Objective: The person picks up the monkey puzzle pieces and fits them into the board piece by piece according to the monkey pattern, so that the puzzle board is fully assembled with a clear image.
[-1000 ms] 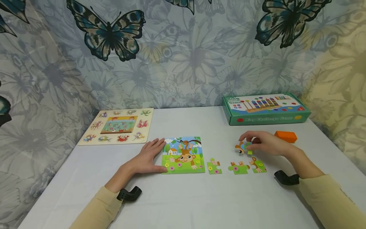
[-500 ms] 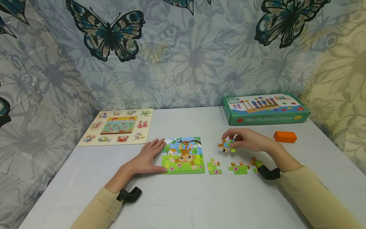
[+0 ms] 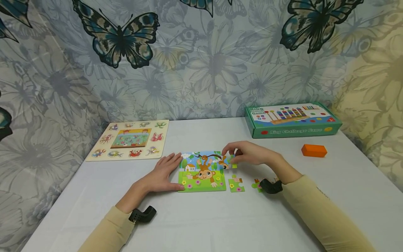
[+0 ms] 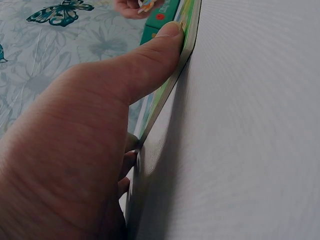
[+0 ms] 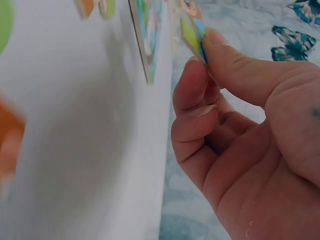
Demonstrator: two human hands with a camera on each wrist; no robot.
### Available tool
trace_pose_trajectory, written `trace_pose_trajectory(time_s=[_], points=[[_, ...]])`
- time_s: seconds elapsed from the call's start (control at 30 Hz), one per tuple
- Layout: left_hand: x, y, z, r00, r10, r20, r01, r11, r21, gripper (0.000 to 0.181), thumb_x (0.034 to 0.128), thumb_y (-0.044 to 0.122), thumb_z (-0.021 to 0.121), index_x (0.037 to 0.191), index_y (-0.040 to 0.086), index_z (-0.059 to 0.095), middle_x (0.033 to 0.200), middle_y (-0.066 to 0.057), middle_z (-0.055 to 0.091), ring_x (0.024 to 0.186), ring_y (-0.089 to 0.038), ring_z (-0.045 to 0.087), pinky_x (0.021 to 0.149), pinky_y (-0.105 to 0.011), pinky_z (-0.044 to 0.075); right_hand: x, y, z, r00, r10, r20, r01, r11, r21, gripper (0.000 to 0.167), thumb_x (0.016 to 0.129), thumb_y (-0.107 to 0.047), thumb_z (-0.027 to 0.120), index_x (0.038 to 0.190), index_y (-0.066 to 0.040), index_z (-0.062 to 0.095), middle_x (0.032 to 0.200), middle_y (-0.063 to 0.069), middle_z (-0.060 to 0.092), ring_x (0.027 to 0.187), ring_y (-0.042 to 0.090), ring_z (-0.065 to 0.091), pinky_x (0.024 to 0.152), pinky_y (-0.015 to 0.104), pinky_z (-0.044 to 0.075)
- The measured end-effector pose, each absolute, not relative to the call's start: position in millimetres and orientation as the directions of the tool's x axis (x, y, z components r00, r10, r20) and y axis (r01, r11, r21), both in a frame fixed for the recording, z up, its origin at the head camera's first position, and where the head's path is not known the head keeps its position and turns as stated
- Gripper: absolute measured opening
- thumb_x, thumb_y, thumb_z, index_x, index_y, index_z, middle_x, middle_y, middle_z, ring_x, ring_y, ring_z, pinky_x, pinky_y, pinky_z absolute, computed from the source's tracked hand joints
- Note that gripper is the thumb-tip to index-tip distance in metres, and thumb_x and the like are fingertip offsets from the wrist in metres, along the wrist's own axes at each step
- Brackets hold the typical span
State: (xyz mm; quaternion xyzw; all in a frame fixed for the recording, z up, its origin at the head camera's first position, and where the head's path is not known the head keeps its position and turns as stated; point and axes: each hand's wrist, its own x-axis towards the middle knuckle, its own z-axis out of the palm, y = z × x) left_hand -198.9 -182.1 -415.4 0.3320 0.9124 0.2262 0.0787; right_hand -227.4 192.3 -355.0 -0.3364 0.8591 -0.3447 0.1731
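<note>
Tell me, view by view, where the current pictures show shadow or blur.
Head view: mostly sharp, front lettering on the green box readable, soft shadow beside the right sleeve; left wrist view: dark shadow along the puzzle board; right wrist view: orange shape at the left edge blurred, broad soft shadow on the white table.

- Held puzzle piece [image 3: 225, 164]: partly covered by the right hand [image 3: 251, 154].
- Pink-flowered puzzle piece [image 3: 256, 186]: partly hidden behind the black wrist camera [image 3: 270, 186].
- Orange shape [image 5: 9, 137], right wrist view: blurred, cropped by the left edge.
- Ring Challenge Game box [image 4: 159, 17], left wrist view: cropped by the top, partly behind the left hand [image 4: 75, 135].
</note>
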Motion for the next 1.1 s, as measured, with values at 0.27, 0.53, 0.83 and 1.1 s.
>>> trace_pose_trajectory(time_s=[0.27, 0.53, 0.83, 1.1], points=[[-199, -183, -415, -0.765, 0.644, 0.008, 0.574, 0.675, 0.463, 0.107, 0.0811, 0.056, 0.077, 0.158, 0.0, 0.028, 0.166, -0.013, 0.019, 0.153, -0.035, 0.009, 0.119, -0.056, 0.004, -231, 163, -360, -0.679, -0.728, -0.088, -0.47, 0.524, -0.711, 0.027, 0.095, -0.007, 0.07, 0.122, -0.01, 0.067, 0.099, 0.003, 0.057, 0.08, 0.018, 0.059, 0.077, 0.035, 0.047], [-200, -183, -415, -0.762, 0.647, 0.013, 0.58, 0.674, 0.458, 0.108, 0.081, 0.057, 0.077, 0.158, 0.0, 0.028, 0.166, -0.013, 0.02, 0.153, -0.035, 0.009, 0.119, -0.056, 0.004, -231, 145, -367, -0.67, -0.736, -0.101, -0.496, 0.544, -0.677, 0.022, 0.096, -0.008, 0.07, 0.118, -0.012, 0.068, 0.097, 0.0, 0.058, 0.082, 0.017, 0.056, 0.079, 0.034, 0.048], [-199, -182, -412, -0.756, 0.654, 0.035, 0.591, 0.658, 0.467, 0.106, 0.0814, 0.054, 0.078, 0.157, -0.002, 0.029, 0.165, -0.016, 0.022, 0.152, -0.038, 0.011, 0.119, -0.058, 0.005, -227, 138, -371, -0.694, -0.718, -0.061, -0.551, 0.584, -0.597, 0.02, 0.094, -0.013, 0.074, 0.114, -0.011, 0.07, 0.094, -0.001, 0.06, 0.078, 0.015, 0.052, 0.075, 0.032, 0.048], [-199, -182, -414, -0.757, 0.653, 0.024, 0.586, 0.663, 0.466, 0.106, 0.0818, 0.055, 0.077, 0.158, -0.001, 0.029, 0.165, -0.015, 0.021, 0.152, -0.038, 0.01, 0.119, -0.057, 0.005, -224, 138, -369, -0.691, -0.719, -0.076, -0.544, 0.587, -0.6, 0.031, 0.088, -0.017, 0.081, 0.116, -0.009, 0.069, 0.099, 0.002, 0.058, 0.078, 0.013, 0.055, 0.076, 0.03, 0.049]])
